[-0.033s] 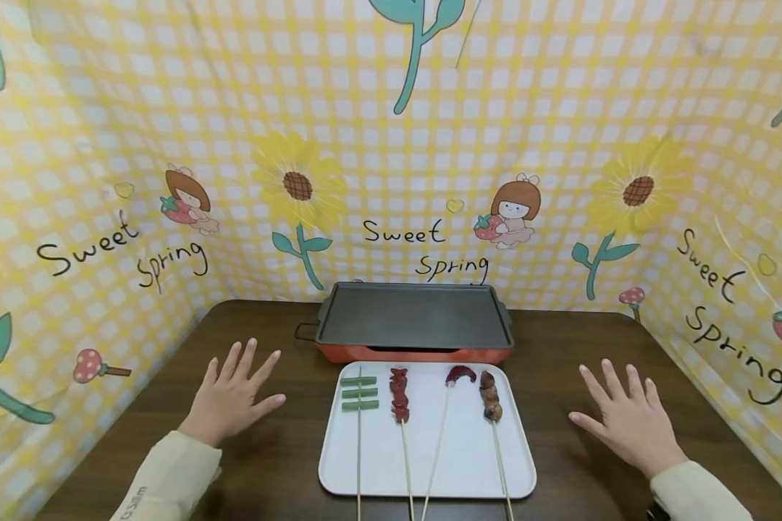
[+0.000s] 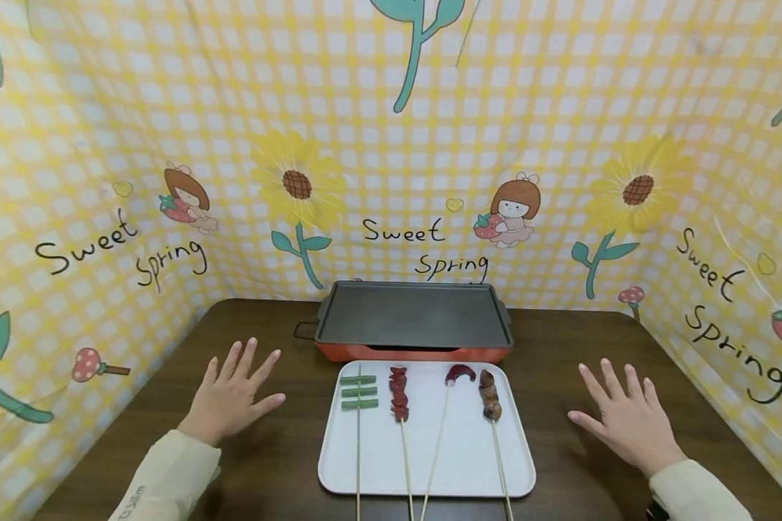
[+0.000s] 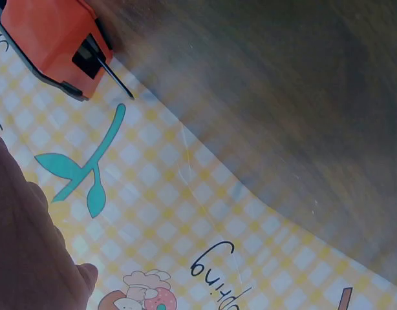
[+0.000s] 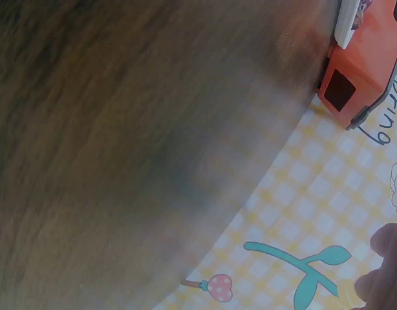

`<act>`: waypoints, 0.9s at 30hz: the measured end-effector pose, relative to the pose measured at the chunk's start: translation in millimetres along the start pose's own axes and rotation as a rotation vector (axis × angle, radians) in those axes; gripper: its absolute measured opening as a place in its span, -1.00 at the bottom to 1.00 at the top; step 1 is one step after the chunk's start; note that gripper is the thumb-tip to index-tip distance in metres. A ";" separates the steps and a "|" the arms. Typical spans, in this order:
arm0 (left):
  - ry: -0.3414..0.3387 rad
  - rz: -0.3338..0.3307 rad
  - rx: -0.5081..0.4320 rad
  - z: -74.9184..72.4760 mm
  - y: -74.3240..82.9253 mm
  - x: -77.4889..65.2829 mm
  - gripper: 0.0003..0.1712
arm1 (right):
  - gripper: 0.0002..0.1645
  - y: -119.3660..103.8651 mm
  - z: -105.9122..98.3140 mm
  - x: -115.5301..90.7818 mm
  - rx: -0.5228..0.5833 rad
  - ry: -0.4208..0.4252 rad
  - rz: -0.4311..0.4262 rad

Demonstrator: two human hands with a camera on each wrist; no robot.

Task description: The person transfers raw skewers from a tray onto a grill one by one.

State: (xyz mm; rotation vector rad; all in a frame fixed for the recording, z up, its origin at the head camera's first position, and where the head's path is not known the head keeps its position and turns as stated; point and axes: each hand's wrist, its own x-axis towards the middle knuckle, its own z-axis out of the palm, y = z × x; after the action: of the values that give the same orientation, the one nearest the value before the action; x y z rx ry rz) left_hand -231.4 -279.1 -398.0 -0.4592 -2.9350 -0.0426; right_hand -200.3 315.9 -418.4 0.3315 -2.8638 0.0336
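On the white tray (image 2: 423,463) lie several skewers side by side: green vegetable pieces (image 2: 360,391) at the left, then red meat (image 2: 399,394), a dark red curled piece like a tentacle (image 2: 460,373), and browned chunks (image 2: 490,396) at the right. Their sticks point toward me, past the tray's near edge. To the left of the tray, my left hand (image 2: 231,398) is spread over the table with fingers straight, holding nothing. My right hand (image 2: 628,420) is spread likewise on the other side. Only dark parts of each hand show in the wrist views.
Right behind the tray stands an electric griddle (image 2: 413,315) with a dark flat plate and a red base. A thin wire loop (image 2: 306,331) sticks out at its left. A yellow checked cloth (image 2: 391,145) hangs behind and along both sides of the brown table (image 2: 267,470).
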 end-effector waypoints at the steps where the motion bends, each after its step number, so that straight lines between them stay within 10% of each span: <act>1: 0.002 -0.004 0.003 -0.1 -0.6 -0.3 -0.10 | 0.04 0.0 0.0 0.1 0.009 -0.004 0.003; 10: -0.015 0.027 -0.035 -0.4 3.8 -0.1 -0.18 | 0.05 -4.9 -2.6 1.0 0.110 -0.057 0.030; 18: -0.030 0.187 -0.034 8.5 25.3 8.6 -0.26 | -0.10 -29.6 -13.8 2.5 0.162 -0.039 -0.019; 27: -0.185 0.312 0.001 23.2 48.4 22.6 -0.23 | -0.39 -59.8 -14.7 -2.2 0.364 -0.042 -0.047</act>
State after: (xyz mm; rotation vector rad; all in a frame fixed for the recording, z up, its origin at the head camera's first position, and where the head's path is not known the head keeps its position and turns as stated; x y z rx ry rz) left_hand -241.6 -225.0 -416.8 -0.9619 -3.0003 0.0430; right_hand -180.9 259.0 -405.1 0.4725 -2.8803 0.5494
